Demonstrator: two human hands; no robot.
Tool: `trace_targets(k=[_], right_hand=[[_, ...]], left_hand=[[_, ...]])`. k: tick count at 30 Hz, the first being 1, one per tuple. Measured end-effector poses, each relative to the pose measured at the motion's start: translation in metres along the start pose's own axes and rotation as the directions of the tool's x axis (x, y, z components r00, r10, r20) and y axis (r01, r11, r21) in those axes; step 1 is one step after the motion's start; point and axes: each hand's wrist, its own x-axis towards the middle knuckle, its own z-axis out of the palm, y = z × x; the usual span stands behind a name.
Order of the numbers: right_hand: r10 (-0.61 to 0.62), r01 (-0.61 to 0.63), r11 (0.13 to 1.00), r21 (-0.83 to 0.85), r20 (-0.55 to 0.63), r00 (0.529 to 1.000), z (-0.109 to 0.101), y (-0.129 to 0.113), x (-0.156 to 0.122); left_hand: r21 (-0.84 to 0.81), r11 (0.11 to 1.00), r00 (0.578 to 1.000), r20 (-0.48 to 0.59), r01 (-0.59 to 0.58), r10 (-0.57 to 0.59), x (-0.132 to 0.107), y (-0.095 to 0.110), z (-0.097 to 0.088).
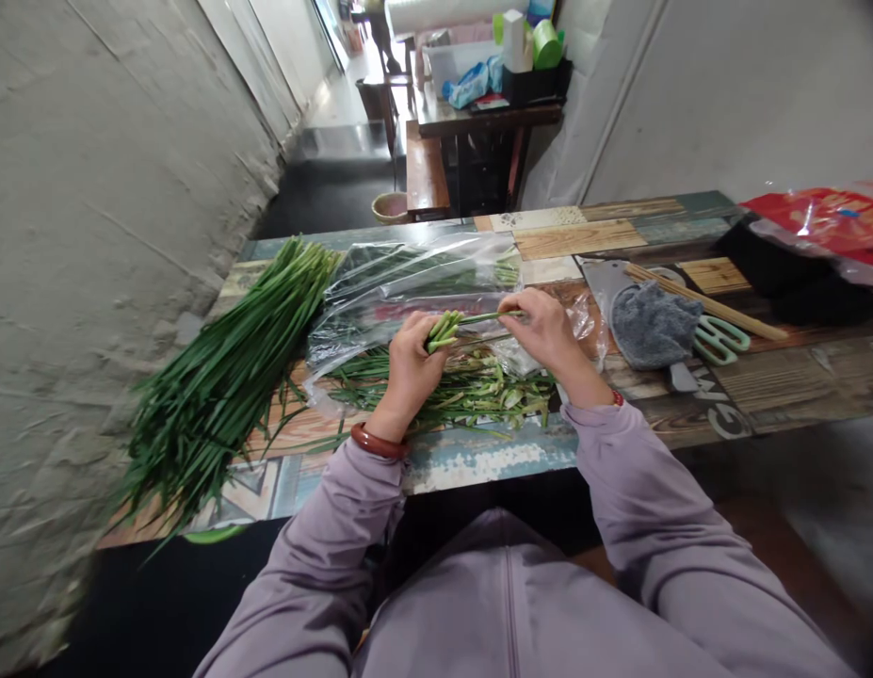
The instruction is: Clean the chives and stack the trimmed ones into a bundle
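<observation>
My left hand (412,363) is closed round a small bunch of green chive stalks (444,328), their pale cut ends pointing up and right. My right hand (541,330) pinches a single thin stalk (489,317) that runs across to the bunch. Both hands hover over a heap of loose trimmed stalks and scraps (464,391) lying on a clear plastic bag (408,282). A large sorted bundle of long chives (224,377) lies on the left of the table (478,457).
A grey cloth (652,325), a cleaver blade (606,278), green-handled scissors (719,341) and a wooden stick (704,301) lie to the right. A red plastic bag (824,221) sits at the far right. A rough wall runs along the left; another cluttered table (493,118) stands behind.
</observation>
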Motion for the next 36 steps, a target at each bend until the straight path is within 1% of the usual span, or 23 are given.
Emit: trace_targets(k=[2, 4, 6, 8, 10, 12, 13, 15, 17, 18, 19, 21, 23, 24, 26, 28, 30, 32, 34, 36], right_hand=[[0.004, 0.006, 0.985, 0.173, -0.058, 0.998, 0.001, -0.005, 0.001], [0.026, -0.006, 0.953, 0.302, -0.06, 0.998, 0.002, -0.011, 0.0], [0.055, -0.044, 0.921, 0.387, -0.017, 0.998, 0.003, -0.016, -0.001], [0.08, -0.1, 0.874, 0.475, 0.062, 0.995, 0.005, -0.019, -0.003], [0.106, -0.173, 0.801, 0.573, 0.148, 0.983, 0.007, -0.019, -0.004], [0.156, -0.233, 0.724, 0.65, 0.175, 0.972, 0.009, -0.016, -0.004], [0.197, -0.246, 0.691, 0.68, 0.151, 0.969, 0.009, -0.014, -0.004], [0.285, -0.235, 0.641, 0.731, 0.058, 0.957, 0.009, -0.01, -0.002], [0.327, -0.206, 0.621, 0.756, -0.012, 0.945, 0.007, -0.006, -0.001], [0.319, -0.196, 0.633, 0.749, -0.021, 0.948, 0.005, -0.005, -0.001], [0.294, -0.189, 0.662, 0.725, -0.019, 0.956, 0.004, -0.005, -0.001], [0.198, -0.146, 0.769, 0.622, -0.015, 0.98, 0.0, -0.008, -0.001], [0.064, -0.035, 0.881, 0.473, -0.046, 0.997, -0.003, -0.012, -0.001], [-0.002, 0.03, 0.916, 0.4, -0.07, 0.998, -0.004, -0.014, 0.0], [-0.102, 0.129, 0.949, 0.288, -0.105, 0.989, -0.005, -0.018, 0.0], [-0.141, 0.161, 0.961, 0.225, -0.105, 0.984, -0.005, -0.02, 0.0], [-0.13, 0.145, 0.969, 0.201, -0.089, 0.988, -0.002, -0.02, 0.0], [-0.064, 0.082, 0.97, 0.229, -0.087, 0.994, 0.003, -0.018, 0.0], [0.069, -0.033, 0.945, 0.326, -0.1, 0.993, 0.01, -0.012, -0.001], [0.24, -0.166, 0.876, 0.453, -0.112, 0.964, 0.015, -0.004, -0.001]], left_hand=[[-0.014, 1.0, 0.999, -0.031, -0.006, 0.005, 0.0, 0.001, 0.0], [-0.034, 0.999, 0.999, -0.037, -0.012, 0.011, -0.001, 0.0, 0.0], [-0.062, 0.998, 1.0, 0.002, -0.001, 0.001, -0.002, -0.001, 0.001], [-0.071, 0.997, 0.998, 0.058, 0.034, -0.029, -0.004, -0.003, 0.002], [-0.049, 0.997, 0.992, 0.112, 0.058, -0.052, -0.004, -0.003, 0.003], [-0.025, 0.998, 0.988, 0.149, 0.055, -0.051, -0.004, -0.003, 0.003], [-0.017, 0.999, 0.987, 0.156, 0.051, -0.048, -0.004, -0.002, 0.003], [-0.005, 0.999, 0.988, 0.146, 0.05, -0.049, -0.003, -0.002, 0.002], [0.003, 0.998, 0.989, 0.133, 0.059, -0.059, -0.003, -0.001, 0.002], [0.004, 0.998, 0.989, 0.131, 0.065, -0.065, -0.003, -0.001, 0.001], [0.002, 0.998, 0.989, 0.131, 0.07, -0.07, -0.003, -0.001, 0.001], [-0.007, 0.997, 0.988, 0.13, 0.081, -0.079, -0.003, 0.0, 0.001], [-0.017, 0.996, 0.988, 0.125, 0.091, -0.089, -0.003, 0.001, 0.0], [-0.021, 0.995, 0.988, 0.124, 0.097, -0.094, -0.003, 0.002, -0.001], [-0.029, 0.994, 0.986, 0.131, 0.109, -0.105, -0.002, 0.003, -0.001], [-0.029, 0.992, 0.982, 0.148, 0.122, -0.116, -0.002, 0.004, -0.002], [-0.019, 0.992, 0.98, 0.162, 0.124, -0.119, -0.002, 0.003, -0.001], [-0.005, 0.994, 0.98, 0.17, 0.109, -0.107, -0.002, 0.002, -0.001], [0.006, 0.996, 0.981, 0.172, 0.085, -0.085, -0.003, 0.0, 0.0], [0.013, 0.997, 0.983, 0.171, 0.07, -0.071, -0.003, -0.002, 0.001]])
